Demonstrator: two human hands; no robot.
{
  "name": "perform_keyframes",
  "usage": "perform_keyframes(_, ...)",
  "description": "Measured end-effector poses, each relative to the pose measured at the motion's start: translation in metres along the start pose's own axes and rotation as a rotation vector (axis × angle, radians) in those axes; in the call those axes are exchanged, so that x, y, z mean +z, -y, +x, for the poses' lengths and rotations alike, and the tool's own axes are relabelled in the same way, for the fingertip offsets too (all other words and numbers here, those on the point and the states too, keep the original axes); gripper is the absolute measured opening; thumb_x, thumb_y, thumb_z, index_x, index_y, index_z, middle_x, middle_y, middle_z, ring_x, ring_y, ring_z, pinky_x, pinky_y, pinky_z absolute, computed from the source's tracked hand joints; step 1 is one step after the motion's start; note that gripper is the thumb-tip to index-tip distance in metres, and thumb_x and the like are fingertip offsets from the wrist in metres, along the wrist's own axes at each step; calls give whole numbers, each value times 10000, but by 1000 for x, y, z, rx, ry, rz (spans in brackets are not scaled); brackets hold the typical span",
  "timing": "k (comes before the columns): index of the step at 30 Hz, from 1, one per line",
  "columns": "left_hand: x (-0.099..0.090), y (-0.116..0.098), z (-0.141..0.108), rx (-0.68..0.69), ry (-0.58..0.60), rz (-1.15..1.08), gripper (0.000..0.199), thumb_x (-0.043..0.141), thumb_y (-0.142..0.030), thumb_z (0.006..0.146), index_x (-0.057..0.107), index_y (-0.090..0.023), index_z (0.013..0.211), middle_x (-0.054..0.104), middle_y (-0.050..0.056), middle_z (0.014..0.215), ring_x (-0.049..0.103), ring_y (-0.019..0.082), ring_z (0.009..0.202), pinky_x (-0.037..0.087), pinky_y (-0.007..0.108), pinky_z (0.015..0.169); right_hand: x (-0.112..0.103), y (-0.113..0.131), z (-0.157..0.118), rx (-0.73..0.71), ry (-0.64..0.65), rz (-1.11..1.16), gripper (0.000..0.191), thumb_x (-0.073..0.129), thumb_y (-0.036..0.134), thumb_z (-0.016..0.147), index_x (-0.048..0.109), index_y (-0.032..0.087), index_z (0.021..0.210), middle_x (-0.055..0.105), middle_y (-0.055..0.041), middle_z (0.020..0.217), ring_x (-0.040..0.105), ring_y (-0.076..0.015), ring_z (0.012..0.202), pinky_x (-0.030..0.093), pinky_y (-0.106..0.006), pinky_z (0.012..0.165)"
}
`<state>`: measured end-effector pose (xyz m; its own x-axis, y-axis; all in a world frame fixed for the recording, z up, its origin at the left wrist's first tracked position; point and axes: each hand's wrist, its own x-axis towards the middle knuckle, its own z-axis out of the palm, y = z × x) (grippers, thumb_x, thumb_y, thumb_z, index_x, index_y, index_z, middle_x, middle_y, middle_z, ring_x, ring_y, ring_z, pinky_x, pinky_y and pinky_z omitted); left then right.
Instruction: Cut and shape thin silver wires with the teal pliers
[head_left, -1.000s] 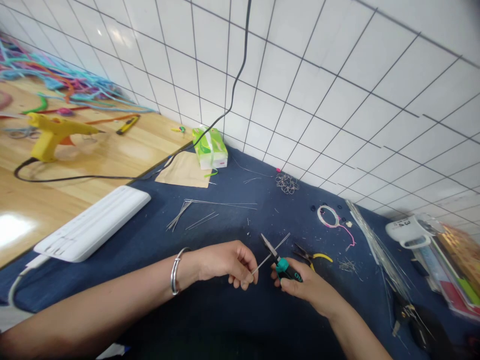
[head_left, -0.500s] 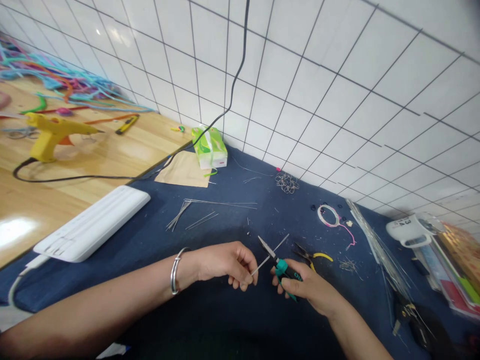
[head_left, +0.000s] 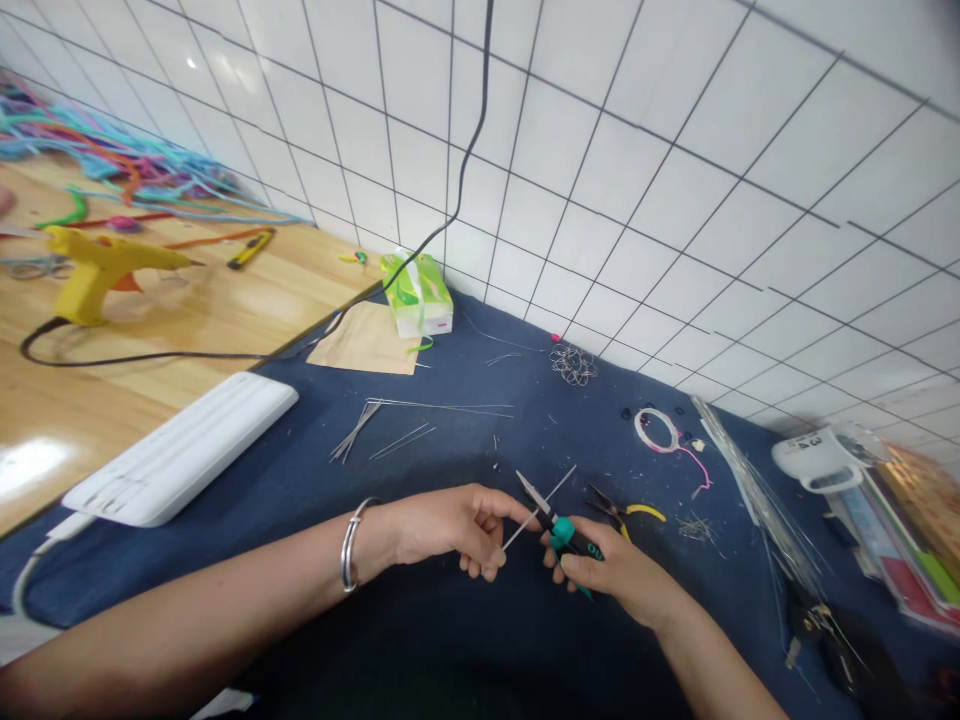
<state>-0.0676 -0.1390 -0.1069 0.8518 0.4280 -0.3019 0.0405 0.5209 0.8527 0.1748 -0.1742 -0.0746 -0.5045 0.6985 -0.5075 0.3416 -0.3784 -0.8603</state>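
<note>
My left hand (head_left: 472,528), with a silver bangle on its wrist, pinches the lower end of a thin metal wire (head_left: 517,533) between thumb and fingers. Its index finger stretches out along the wire toward the tool. In my right hand (head_left: 611,565) is a pair of pliers (head_left: 561,530) with teal and black handles, the long jaws pointing up and left. The wire slants across the pliers' jaws, and its far end sticks out beyond them to the upper right. Whether the jaws are closed on it I cannot tell.
On the blue cloth lie loose wires (head_left: 405,440), a coiled wire shape (head_left: 574,365), yellow-handled pliers (head_left: 630,512), a ring with pink cord (head_left: 656,430) and a wire bundle (head_left: 750,490). A tissue pack (head_left: 420,295), white power bank (head_left: 180,450), yellow glue gun (head_left: 97,265) and mug (head_left: 817,460) stand around.
My left index finger has stretched out to the right, up to the pliers' jaws. Wire, pliers and right hand have stayed nearly in place.
</note>
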Motion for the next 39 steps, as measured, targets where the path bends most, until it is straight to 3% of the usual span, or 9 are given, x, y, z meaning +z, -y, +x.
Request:
perform_keyframes(10, -2, 2, 0, -14, 17, -20, 629, 643, -74, 633, 491, -248, 1218, 625, -32, 655, 575, 87, 534, 412, 164, 476, 0, 4, 0, 7, -11, 56, 379, 610, 411, 761, 538, 140, 1016, 583, -69, 919, 565, -149, 772, 445, -273, 650)
perform_keyframes(27, -4, 3, 0, -15, 22, -33, 590, 637, -91, 654, 498, -229, 1211, 625, -27, 645, 564, 81, 521, 409, 163, 478, 0, 3, 0, -14, -60, -242, 366, 556, 466, 787, 545, 166, 997, 589, -43, 911, 546, -159, 799, 439, -283, 694)
perform_keyframes(34, -5, 6, 1, -6, 42, -39, 617, 641, -78, 652, 479, -239, 1226, 626, -31, 650, 568, 83, 520, 413, 165, 476, 1, 4, 0, 36, -31, -94, 400, 571, 460, 776, 521, 165, 1042, 588, -52, 905, 559, -153, 774, 446, -271, 657)
perform_keyframes(39, -5, 6, 1, -6, 32, -37, 616, 634, -71, 657, 477, -242, 1227, 629, -36, 646, 569, 79, 519, 418, 162, 479, 1, 3, 2, 4, -51, -193, 366, 558, 458, 786, 533, 170, 1012, 588, -41, 897, 550, -151, 771, 436, -269, 659)
